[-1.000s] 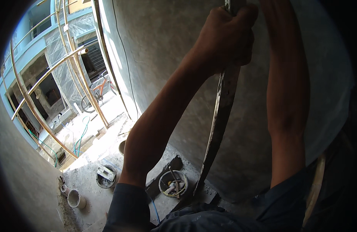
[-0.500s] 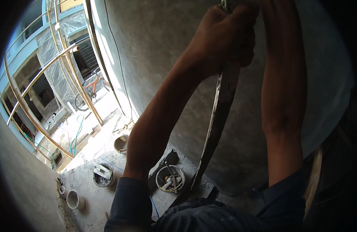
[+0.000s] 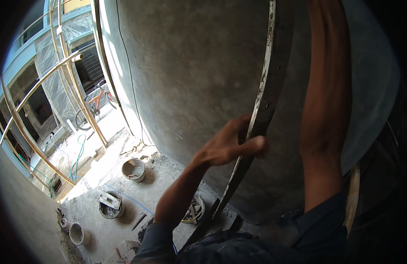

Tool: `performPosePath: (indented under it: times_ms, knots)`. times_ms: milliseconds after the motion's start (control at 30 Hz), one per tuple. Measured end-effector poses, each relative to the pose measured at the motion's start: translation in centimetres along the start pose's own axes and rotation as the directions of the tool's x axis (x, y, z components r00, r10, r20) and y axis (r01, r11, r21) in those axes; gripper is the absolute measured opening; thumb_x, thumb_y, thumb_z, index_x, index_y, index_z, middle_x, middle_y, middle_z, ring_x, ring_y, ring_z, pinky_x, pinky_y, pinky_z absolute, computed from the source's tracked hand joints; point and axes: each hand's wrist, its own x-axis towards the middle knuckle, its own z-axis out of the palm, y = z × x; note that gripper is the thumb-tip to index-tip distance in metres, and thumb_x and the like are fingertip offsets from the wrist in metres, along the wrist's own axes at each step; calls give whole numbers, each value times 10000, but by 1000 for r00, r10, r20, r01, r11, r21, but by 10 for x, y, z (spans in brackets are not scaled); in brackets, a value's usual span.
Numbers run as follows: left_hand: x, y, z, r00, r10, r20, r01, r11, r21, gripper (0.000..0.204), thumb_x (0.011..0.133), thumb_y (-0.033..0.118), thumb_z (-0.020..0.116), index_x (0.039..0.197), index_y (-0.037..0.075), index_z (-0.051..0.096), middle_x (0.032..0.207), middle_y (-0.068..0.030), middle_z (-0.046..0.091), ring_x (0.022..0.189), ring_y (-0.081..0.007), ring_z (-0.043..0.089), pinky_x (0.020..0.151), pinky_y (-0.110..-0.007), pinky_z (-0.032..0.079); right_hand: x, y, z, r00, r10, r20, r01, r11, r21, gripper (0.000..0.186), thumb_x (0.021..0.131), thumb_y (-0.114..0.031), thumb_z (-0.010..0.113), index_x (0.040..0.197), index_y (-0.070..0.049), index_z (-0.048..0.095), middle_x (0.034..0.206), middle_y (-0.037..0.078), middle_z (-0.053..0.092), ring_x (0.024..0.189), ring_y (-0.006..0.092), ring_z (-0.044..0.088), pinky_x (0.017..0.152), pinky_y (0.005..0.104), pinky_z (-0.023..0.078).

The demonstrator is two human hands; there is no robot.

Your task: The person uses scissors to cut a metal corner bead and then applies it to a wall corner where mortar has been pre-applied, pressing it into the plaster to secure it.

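Observation:
A long, narrow straightedge board (image 3: 266,103) leans along the grey plastered wall (image 3: 190,70). One edge of it is pale and crusted, and its upper end runs out of the picture. My left hand (image 3: 227,147) is round its lower half, thumb crossing the front while the fingers go behind and are partly hidden. The thumb tip is slightly blurred. My right forearm (image 3: 327,97) reaches up beside the board and leaves at the top, so the right hand does not show.
On the rough floor stand a bucket (image 3: 125,170), another bucket (image 3: 101,203) with a float across it, and a pale empty bucket (image 3: 75,241). A tool bucket (image 3: 202,207) is half hidden behind my left arm. Bamboo poles (image 3: 82,99) and a bicycle (image 3: 97,104) are outside at left.
My left hand has moved down the board from near the top to its lower half. More of the board shows, and the view has shifted slightly. The right forearm stays raised.

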Motion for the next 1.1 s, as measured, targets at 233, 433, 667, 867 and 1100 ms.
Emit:
performPosePath:
  times_ms: [233,433,667,867,1100]
  knots:
    - [12,1,21,897,-285,-337,341,932,120,443,918,299,660,584,100,448,480,51,432,421,-36,457,392,-251,358,-2,9,18,999,29,-37,-32,994,-103,346,1018,-237,452,699,-146,356,567,-39,300,447,76,258,433,255,278]
    - [11,12,20,907,-330,-261,361,929,81,438,945,287,612,580,106,451,482,68,409,421,-15,407,393,-251,311,4,15,16,995,80,-54,-88,980,-179,356,1026,-224,432,689,-139,353,571,-36,303,453,75,258,441,262,270]
    - [12,-2,12,921,-198,-335,270,945,183,446,954,304,599,581,109,451,486,74,407,412,-18,386,388,-242,297,-5,19,18,991,23,-132,-43,988,-151,360,1035,-216,407,689,-142,342,583,-39,308,473,72,255,458,261,265]
    - [17,5,7,911,-334,-241,356,933,57,430,950,288,602,608,50,496,504,46,439,480,-33,433,434,-287,341,-3,31,6,994,-48,-97,38,994,-101,389,1038,-233,411,669,-143,324,569,-44,301,458,74,252,452,268,260]
    - [33,-7,6,888,-401,-227,421,906,49,445,959,312,593,603,66,489,498,49,441,466,-33,439,435,-280,350,0,42,8,998,-39,-43,28,971,-237,459,1046,-260,390,610,-132,326,538,-22,279,454,105,229,465,313,255]
